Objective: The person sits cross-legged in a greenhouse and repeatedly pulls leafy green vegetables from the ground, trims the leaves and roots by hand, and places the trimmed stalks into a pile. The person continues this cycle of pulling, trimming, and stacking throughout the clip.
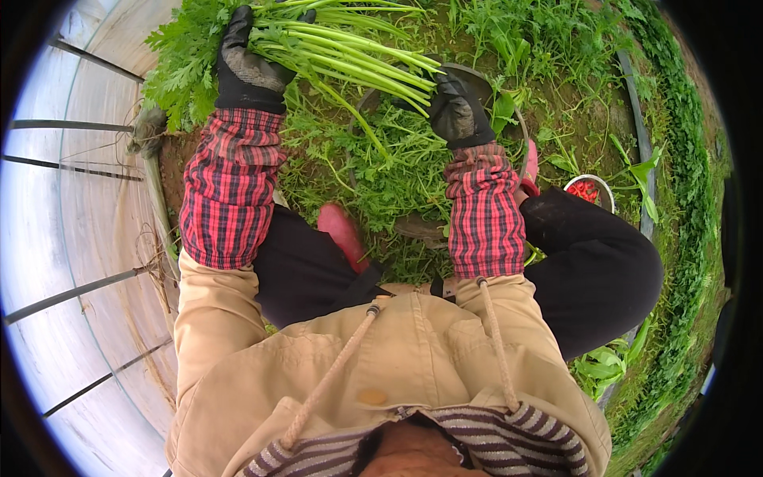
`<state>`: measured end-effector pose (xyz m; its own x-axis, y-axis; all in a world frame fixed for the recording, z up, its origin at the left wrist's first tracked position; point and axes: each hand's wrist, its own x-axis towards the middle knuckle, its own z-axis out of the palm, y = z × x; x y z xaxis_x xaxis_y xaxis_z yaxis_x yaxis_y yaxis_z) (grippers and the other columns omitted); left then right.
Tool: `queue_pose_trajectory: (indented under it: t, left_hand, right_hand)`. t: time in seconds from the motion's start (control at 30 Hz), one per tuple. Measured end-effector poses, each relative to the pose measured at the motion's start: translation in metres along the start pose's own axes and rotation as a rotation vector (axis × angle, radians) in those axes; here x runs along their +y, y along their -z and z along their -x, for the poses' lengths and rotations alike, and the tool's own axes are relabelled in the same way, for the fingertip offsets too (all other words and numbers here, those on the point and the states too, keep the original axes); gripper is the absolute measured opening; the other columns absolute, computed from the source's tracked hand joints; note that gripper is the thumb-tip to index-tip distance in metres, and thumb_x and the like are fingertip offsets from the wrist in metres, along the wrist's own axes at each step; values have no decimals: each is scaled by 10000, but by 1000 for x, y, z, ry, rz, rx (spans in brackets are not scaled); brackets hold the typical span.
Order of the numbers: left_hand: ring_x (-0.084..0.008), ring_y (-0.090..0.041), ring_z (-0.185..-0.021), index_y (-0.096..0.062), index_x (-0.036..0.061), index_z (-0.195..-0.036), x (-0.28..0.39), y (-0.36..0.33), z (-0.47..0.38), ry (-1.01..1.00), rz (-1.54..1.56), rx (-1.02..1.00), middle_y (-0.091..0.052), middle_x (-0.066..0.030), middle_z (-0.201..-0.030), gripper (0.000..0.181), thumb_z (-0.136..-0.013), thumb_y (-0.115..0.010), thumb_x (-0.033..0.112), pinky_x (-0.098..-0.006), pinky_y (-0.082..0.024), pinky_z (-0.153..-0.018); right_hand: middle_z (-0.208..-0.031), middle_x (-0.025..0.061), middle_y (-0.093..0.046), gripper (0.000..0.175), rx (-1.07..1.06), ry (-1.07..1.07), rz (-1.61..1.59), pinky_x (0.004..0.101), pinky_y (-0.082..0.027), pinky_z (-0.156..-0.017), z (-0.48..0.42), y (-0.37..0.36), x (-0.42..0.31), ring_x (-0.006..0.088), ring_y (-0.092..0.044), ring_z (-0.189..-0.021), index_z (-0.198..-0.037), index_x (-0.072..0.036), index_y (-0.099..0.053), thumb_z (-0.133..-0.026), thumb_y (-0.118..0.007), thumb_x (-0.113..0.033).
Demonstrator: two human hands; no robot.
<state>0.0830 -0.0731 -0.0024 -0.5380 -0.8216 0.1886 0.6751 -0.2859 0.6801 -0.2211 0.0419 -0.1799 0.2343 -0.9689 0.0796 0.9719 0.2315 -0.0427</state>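
My left hand [250,68], in a black and grey work glove, is closed around a bunch of leafy greens with long pale green stems [351,50]. The lobed leaves fan out to the left of that hand, at the top left. At the cut stem ends, my right hand [459,110], gloved the same way, has its fingers against the tips; whether it grips any of them is unclear. Loose stems and leaves [405,173] lie below the bunch, over a round container whose rim [526,134] shows partly behind my right wrist.
A white bowl [609,194] of small red pieces stands beyond my right knee. Pink shoes [343,235] flank the greens. Plastic sheeting [95,220] on dark poles rises at left. Leafy plants [554,36] grow at the top right, beside a long dark strip [638,119] on the ground.
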Motion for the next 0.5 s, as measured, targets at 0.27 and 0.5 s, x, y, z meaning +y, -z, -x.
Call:
queue_pose_trajectory:
  t: [0.27, 0.5]
  left_hand:
    - [-423, -481, -1219, -366, 20, -1386, 2, -11, 3, -13, 20, 9, -407, -255, -1414, 503, -964, -512, 251, -563, -422, -1051]
    - [-455, -432, -1261, -278, -9, -1431, 1, -19, 1, -14, 175, 108, -348, -288, -1442, 585, -957, -513, 238, -570, -381, -1088]
  right_hand:
    - [-861, 43, -549, 84, -143, 95, 12, 350, -427, -581, 21, -6, -19, 192, -483, -711, -981, -69, -590, -902, -567, -52]
    - [-1232, 160, -586, 326, -158, 55, 283, 554, -492, -927, 21, 20, -15, 308, -603, -1076, -1269, -39, -545, -956, -534, -127]
